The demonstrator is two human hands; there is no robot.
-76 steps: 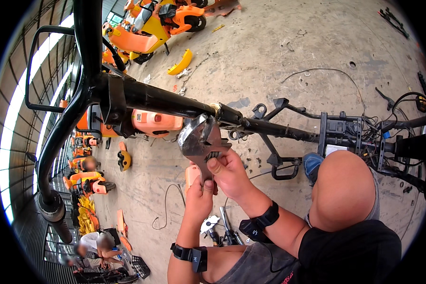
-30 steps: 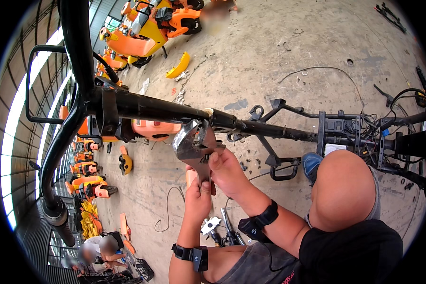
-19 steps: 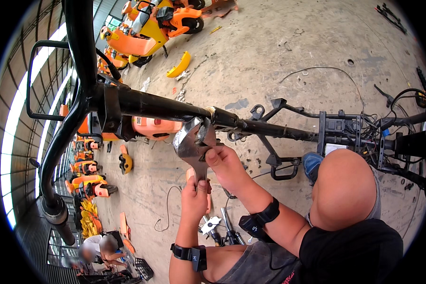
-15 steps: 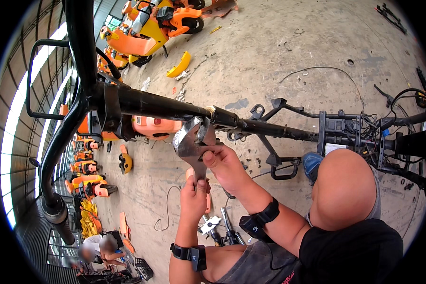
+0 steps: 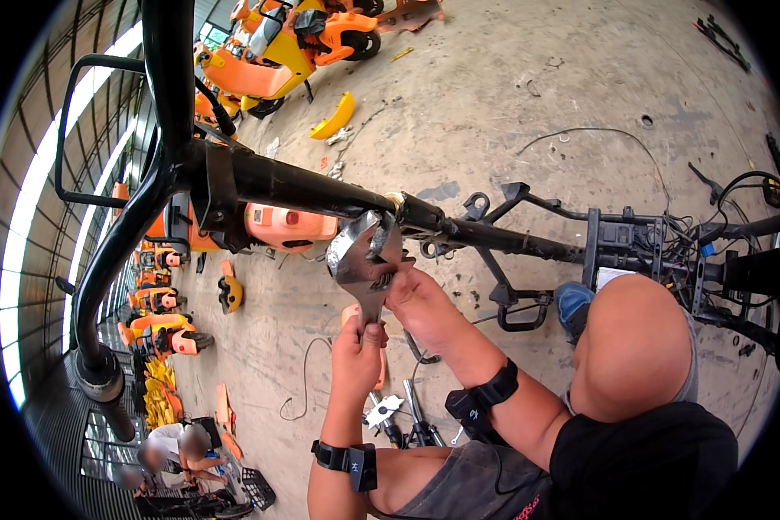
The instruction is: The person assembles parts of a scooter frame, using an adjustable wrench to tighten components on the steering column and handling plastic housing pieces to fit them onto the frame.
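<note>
Our left hand (image 5: 355, 345) wraps round the handle (image 5: 371, 308) of the grey metal adjustable wrench (image 5: 358, 258); at 2 o'clock from it, our right hand (image 5: 419, 302) curls by the adjuster (image 5: 380, 282), its pinch hidden. The wrench lies at 7 o'clock from the pale ring (image 5: 397, 201) on the black metal tube (image 5: 299, 185). We'd best steady the handle and fit the jaws squarely.

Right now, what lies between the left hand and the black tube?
In the head view, the wide end of the adjustable wrench lies between the left hand and the black tube, with the right hand at its side.
</note>
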